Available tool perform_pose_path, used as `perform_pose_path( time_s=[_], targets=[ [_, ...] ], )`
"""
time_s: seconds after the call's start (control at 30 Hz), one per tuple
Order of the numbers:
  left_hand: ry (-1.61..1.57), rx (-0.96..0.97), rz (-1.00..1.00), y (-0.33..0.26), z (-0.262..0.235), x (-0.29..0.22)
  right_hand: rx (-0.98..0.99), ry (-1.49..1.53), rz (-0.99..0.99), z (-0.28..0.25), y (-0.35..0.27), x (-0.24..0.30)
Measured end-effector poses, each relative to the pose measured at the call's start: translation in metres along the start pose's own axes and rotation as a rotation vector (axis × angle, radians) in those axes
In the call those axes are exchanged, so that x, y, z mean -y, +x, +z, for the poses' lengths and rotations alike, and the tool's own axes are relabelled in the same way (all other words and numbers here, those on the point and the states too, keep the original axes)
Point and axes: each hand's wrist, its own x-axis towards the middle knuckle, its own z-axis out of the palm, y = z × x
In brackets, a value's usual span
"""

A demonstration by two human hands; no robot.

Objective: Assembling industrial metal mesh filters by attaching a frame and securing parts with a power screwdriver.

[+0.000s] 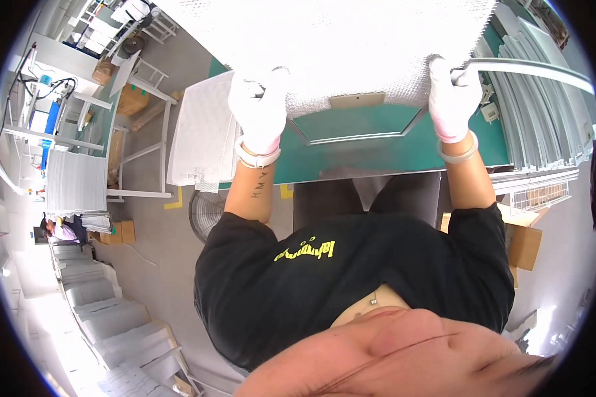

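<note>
Both hands wear white gloves. My left hand is closed on the near left part of a white, bumpy sheet that looks like bubble wrap, its fingers curled in. At the sheet's near right corner, my right hand is closed on it too, next to a pale strip. Glare washes out most of the sheet. Beneath its near edge, part of a thin silver frame shows on the green table. A small beige plate or label sits at the sheet's edge.
Whitish bubble-wrap pieces overhang the table's left side. Many pale panels stand in a row on the right. A floor fan is below left, and an open cardboard box lies at lower right. Grey stacks line the far left.
</note>
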Motion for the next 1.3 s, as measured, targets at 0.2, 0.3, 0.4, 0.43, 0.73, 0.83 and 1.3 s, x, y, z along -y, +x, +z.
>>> perform_pose_path(
  time_s=[0.2,0.3,0.4,0.43,0.73,0.83,1.3],
  targets=[
    [-0.226,0.060,-0.329,-0.023,-0.013,-0.002,0.337,0.095,0.131,-0.023,-0.003,-0.017],
    [-0.275,0.209,-0.441,-0.061,-0.014,0.014,0.367,0.204,0.305,-0.024,-0.032,-0.056],
    [-0.252,0.121,-0.610,-0.105,0.000,0.022,0.462,0.308,0.460,-0.028,-0.073,-0.088],
    [-0.249,0.123,-0.613,-0.119,0.000,0.027,0.454,0.387,0.457,-0.025,-0.086,-0.100],
    [-0.413,0.114,-0.842,-0.147,0.000,0.038,0.516,0.434,0.540,-0.021,-0.102,-0.115],
    [0.463,0.198,-0.733,-0.196,0.016,0.040,0.506,-0.002,0.308,-0.015,-0.123,-0.112],
    [-0.255,0.071,-0.419,-0.037,-0.017,-0.010,0.569,-0.014,0.100,-0.038,-0.001,-0.066]
  ],
)
